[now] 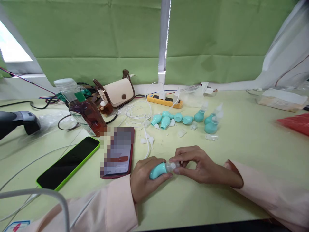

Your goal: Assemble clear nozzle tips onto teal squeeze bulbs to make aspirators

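My left hand is wrapped round a teal rubber bulb, which lies on its side just above the table front. At the bulb's right end sits a clear plastic tip. The thumb and fingers of my right hand pinch that tip at its far end. Behind my hands, several loose teal bulbs lie in a row. To their right stand bulbs with clear tips fitted, one of them a round teal bulb. Loose clear tips and white plastic pieces lie nearer to me.
Left of my hands lie a phone in a red case and a green-edged phone. Behind them stand a bottle of dark liquid and a cream handbag. A yellow power strip with white cables is at the back; a red item lies far right.
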Motion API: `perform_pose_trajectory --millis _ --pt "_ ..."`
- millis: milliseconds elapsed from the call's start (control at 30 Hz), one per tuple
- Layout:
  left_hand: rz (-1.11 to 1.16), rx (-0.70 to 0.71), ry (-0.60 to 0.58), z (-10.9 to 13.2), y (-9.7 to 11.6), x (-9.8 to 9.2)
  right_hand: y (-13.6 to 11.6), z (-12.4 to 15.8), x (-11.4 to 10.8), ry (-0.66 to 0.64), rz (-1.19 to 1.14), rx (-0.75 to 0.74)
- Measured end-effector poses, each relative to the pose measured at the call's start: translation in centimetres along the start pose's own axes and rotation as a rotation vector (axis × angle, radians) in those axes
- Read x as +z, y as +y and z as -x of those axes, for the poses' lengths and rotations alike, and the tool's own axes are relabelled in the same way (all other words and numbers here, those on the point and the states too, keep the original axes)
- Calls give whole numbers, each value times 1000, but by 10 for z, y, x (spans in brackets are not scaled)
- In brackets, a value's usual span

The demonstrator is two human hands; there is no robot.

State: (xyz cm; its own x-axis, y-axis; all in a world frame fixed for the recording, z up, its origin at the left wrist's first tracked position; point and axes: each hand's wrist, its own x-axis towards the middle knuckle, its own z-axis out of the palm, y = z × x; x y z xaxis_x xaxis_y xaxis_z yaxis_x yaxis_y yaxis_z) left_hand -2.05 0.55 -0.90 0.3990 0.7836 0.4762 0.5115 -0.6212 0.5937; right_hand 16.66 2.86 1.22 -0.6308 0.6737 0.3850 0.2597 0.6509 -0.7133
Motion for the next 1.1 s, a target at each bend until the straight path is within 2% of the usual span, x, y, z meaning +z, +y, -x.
perform_pose_trajectory --millis 133,400,633,833,1000,1100 --pt "-6 0 -17 0 -1 -1 -5 1 6 56 -74 88" --pt "-53 5 -68 2 -1 0 -8 2 12 11 -262 301" --pt "-86 -16 -48 2 0 -1 -4 1 20 33 -564 544" --pt "-54 -12 -42 1 2 -1 -6 -1 19 22 -634 567" --pt "20 -47 -37 0 4 -2 -8 -1 17 23 -568 553" --pt "64 -42 -17 0 5 -2 -9 -3 11 13 -450 490"
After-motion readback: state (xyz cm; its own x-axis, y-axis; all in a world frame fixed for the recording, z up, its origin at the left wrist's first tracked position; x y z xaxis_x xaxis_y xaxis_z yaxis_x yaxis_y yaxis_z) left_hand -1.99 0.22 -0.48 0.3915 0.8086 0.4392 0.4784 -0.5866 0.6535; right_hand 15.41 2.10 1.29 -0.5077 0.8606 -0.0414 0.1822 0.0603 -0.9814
